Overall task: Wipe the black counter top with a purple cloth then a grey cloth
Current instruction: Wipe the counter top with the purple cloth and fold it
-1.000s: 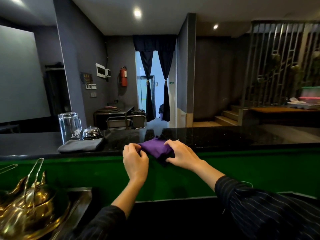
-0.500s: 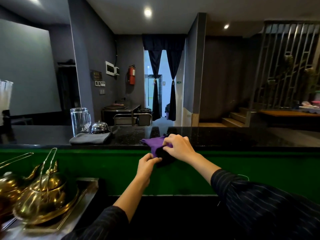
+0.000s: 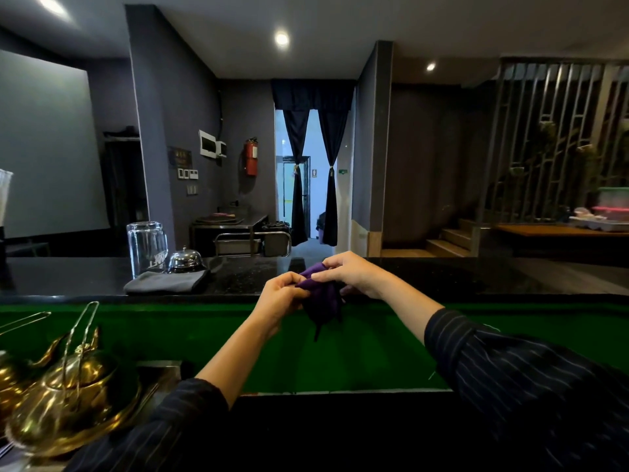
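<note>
Dim room; recessed ceiling spots and a bright doorway give light. Wide-angle bending curves the edges; the brass kettle glints, slightly blurred.

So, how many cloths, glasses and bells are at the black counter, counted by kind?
Cloths: 2, the purple cloth held by the left hand and right hand, the grey cloth lying on the counter
Glasses: 1, the glass
Bells: 1, the bell
Total: 4

Crumpled purple cloth at the near edge of the black counter top; folded grey cloth flat on it.
</note>
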A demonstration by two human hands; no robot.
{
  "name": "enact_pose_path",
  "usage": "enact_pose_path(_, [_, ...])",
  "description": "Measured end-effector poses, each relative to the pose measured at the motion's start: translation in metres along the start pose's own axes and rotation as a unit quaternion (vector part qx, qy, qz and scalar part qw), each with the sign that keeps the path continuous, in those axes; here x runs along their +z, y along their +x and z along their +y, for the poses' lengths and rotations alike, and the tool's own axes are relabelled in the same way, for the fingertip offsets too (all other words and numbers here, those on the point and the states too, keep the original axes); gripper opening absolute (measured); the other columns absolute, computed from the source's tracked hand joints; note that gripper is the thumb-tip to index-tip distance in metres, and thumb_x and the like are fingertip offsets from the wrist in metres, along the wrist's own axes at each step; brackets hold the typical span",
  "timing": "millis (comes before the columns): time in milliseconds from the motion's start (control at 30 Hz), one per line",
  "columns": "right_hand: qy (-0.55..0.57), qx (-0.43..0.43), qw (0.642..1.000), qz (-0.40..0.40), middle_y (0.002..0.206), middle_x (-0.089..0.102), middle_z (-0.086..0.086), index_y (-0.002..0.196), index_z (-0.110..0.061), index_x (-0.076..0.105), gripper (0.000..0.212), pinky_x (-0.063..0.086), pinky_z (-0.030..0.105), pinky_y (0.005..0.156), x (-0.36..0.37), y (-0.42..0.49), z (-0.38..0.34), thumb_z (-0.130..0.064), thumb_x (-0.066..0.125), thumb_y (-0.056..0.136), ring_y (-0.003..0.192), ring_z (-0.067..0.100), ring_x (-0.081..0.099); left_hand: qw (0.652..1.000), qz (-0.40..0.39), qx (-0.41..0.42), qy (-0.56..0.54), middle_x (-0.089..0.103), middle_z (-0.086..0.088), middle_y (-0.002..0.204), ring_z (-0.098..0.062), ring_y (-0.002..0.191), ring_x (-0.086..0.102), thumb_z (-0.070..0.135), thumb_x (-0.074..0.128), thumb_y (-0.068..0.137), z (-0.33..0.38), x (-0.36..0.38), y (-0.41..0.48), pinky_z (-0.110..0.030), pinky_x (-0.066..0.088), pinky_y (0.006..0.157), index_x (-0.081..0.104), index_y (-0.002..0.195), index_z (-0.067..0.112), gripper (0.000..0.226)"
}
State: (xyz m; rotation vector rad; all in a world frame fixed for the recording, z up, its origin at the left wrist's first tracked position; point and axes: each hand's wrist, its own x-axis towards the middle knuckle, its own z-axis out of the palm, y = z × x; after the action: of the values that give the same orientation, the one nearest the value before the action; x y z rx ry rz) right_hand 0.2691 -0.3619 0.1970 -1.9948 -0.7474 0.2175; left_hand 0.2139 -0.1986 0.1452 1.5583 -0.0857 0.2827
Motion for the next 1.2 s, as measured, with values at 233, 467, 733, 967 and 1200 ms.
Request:
enact_pose_path(233, [0.069,0.040,0.997,-0.012,0.094,0.070,0.011,0.114,0.005,0.066,0.030,0.047,0.040,0.089,-0.034,-0.004,-0.001,-0.005,0.067,0.086,0.094,0.024,0.063,0.997,0.006,-0.032,0.067,0.056,-0.005,0.066,-0.014,0.057,0.052,-0.015,0.049,0.080,0.035,-0.009,0.009,-0.022,0.043,0.051,0.057,0.074,0.012,0.028])
enact_pose_path(467, [0.113,0.040,0.993,0.018,0.074,0.070,0.004,0.084,-0.007,0.071,0.019,0.047,0.030,0.075,-0.068,-0.012,0.009,0.008,0.059,0.085,0.078,0.018,0.062,0.986,0.064,-0.020,0.151,0.060,-0.005,0.070,-0.015,0.062,0.057,-0.012,0.054,0.081,0.047,-0.042,0.016,-0.022,0.049,0.049,0.063,0.076,0.011,0.025])
enact_pose_path(733, [0.124,-0.005,0.982,-0.144,0.088,0.067,0.007,0.085,-0.009,0.070,0.022,0.050,0.030,0.077,-0.120,-0.047,0.012,0.009,0.059,0.082,0.087,0.018,0.064,0.964,0.238,0.012,0.118,0.057,-0.007,0.061,-0.015,0.047,0.050,-0.012,0.059,0.075,0.044,-0.087,0.026,-0.017,0.038,0.042,0.065,0.065,0.015,0.030])
enact_pose_path(967, [0.022,-0.045,0.988,-0.148,0.105,0.067,0.016,0.097,0.002,0.070,0.023,0.041,0.046,0.105,-0.101,-0.036,-0.007,0.012,0.054,0.082,0.107,0.029,0.061,0.996,0.007,0.032,-0.088,0.066,-0.012,0.075,-0.015,0.060,0.068,-0.011,0.046,0.088,0.053,-0.026,0.017,-0.021,0.056,0.054,0.064,0.085,0.003,0.023])
enact_pose_path(1200, [0.044,-0.069,0.996,-0.032,0.104,0.070,0.008,0.093,-0.008,0.071,0.019,0.046,0.043,0.097,-0.056,-0.016,-0.022,0.005,0.060,0.085,0.113,0.027,0.059,0.998,-0.058,0.038,0.005,0.066,-0.004,0.066,-0.015,0.058,0.060,-0.006,0.059,0.081,0.067,0.041,0.016,-0.021,0.049,0.051,0.067,0.078,0.012,0.020])
